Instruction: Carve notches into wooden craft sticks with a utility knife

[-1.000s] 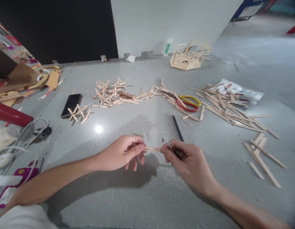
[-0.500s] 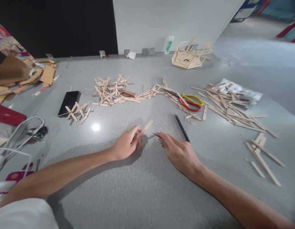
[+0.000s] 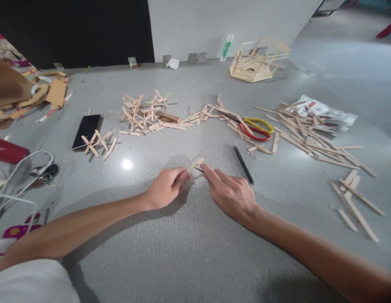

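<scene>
In the head view my left hand (image 3: 169, 187) is closed in a pinch on a short wooden craft stick (image 3: 198, 161), whose free end points up and right. My right hand (image 3: 230, 190) is closed too, the index finger stretched along a thin, dark, pointed blade (image 3: 198, 169). The blade's tip meets or lies very near the stick beside my left fingertips; contact is hard to tell. Any handle of the blade is hidden under the fingers. Just beyond my right hand lies a black pen-like tool (image 3: 243, 164).
Craft sticks (image 3: 145, 113) lie scattered behind the hands, with more (image 3: 312, 134) at the right. Red-and-yellow-handled scissors (image 3: 257, 129) rest among them. A phone (image 3: 87, 128) is at the left, a wooden stick frame (image 3: 257, 63) and glue tube (image 3: 227, 48) at the back.
My right hand has moved left and slightly up, bringing the blade to the stick. My left hand still holds the stick. The whole view has shifted slightly.
</scene>
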Motion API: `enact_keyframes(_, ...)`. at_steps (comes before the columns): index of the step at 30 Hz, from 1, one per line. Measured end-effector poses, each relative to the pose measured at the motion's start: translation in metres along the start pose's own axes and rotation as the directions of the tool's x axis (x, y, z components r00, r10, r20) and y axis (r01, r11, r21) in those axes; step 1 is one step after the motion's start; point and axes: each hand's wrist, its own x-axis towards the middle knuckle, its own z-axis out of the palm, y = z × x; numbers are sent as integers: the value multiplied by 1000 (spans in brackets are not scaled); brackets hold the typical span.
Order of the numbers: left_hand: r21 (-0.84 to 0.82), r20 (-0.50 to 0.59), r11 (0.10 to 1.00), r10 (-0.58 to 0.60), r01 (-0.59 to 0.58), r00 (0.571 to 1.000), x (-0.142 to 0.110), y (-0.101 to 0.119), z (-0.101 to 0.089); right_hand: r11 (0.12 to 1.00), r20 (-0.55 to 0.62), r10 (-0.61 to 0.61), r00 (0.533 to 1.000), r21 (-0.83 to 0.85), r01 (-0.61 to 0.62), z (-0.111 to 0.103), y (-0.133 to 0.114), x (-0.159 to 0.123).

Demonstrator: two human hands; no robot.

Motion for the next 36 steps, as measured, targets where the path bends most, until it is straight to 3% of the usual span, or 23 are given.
enact_keyframes(18,70,-35,998,12,-9,999,0,0,2,994,-40,-103,994,-48,101,3,4,0)
enact_keyframes(24,59,-30,998,36,-35,999,0,-3,2,990,15,-108,994,-90,109,-1,3,-1)
enact_keyframes(30,64,-15,997,45,-44,999,1,-6,3,959,121,-227,966,-143,243,-17,-1,10)
enact_keyframes(36,106,-11,994,24,-23,1000,3,-5,2,929,92,-292,952,-208,306,-21,3,15)
